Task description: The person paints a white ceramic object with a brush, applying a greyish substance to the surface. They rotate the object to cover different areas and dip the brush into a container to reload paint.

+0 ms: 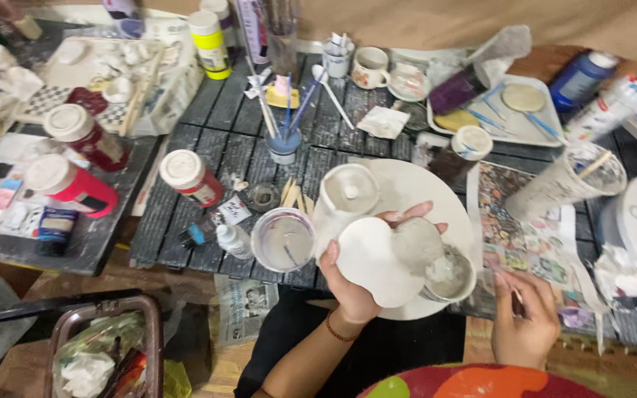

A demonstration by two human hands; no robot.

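Closest to me, my right hand (525,317) pinches a thin brush (512,289) low by the surface (223,147). My left hand (359,284) grips a white heart-shaped clay piece (381,258) above the round board (436,191). I judge painting underway; the next stroke wants a steady tip.

My left hand (355,284) is raised palm-up, fingers curled in a grip, bracelet at the wrist; my right hand (525,320) is lower, fingers pinched closed.
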